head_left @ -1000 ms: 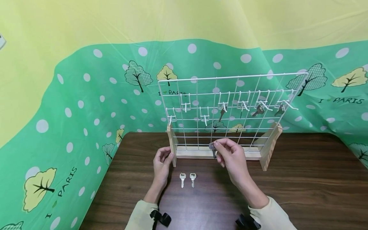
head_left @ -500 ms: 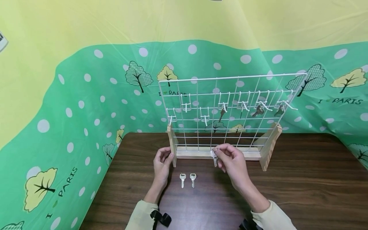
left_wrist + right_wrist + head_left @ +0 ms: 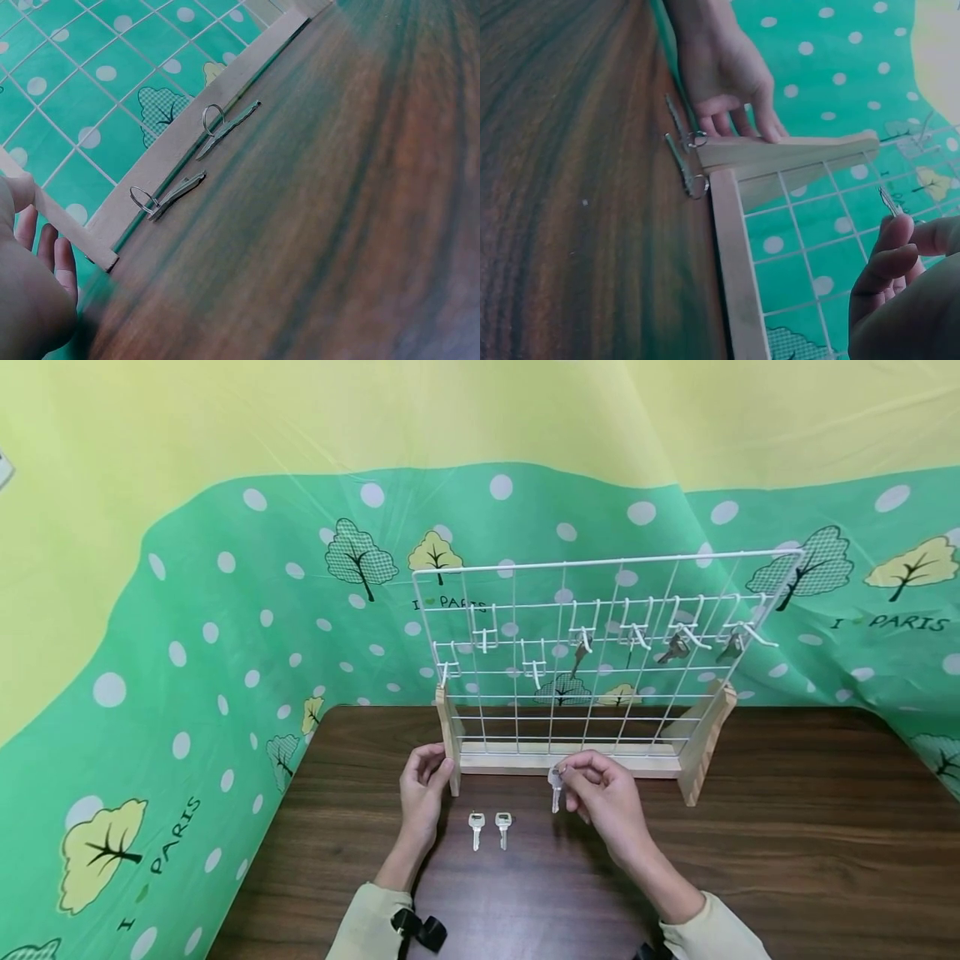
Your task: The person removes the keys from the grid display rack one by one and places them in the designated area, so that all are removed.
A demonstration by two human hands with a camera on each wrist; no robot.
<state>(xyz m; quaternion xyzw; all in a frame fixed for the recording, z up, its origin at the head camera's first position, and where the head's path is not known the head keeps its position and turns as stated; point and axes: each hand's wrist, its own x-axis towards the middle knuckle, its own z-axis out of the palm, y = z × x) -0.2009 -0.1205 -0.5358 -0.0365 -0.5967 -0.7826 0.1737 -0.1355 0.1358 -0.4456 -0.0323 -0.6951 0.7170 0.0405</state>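
Observation:
A white wire grid rack (image 3: 551, 718) with wooden ends stands on the table. My left hand (image 3: 422, 789) holds its left wooden end (image 3: 450, 735), the thumb at the front edge and the other fingers at the outer side. Between thumb and forefinger, my right hand (image 3: 609, 797) pinches a silver key (image 3: 556, 793), which hangs blade down just in front of the rack's base. Two more keys lie side by side on the table, a left key (image 3: 476, 831) and a right key (image 3: 503, 831); the left wrist view shows a ring (image 3: 214, 120) on each.
White hooks line the grid, among them a lower hook (image 3: 534, 670) and an upper hook (image 3: 485, 637) without keys. Several keys hang farther right, including a dark key (image 3: 580, 658). Behind the brown table (image 3: 825, 827) hangs a green and yellow cloth (image 3: 247, 593).
My right hand has come down toward the table with the key, from before the lower grid to below the base's front edge. The left hand has stayed in place.

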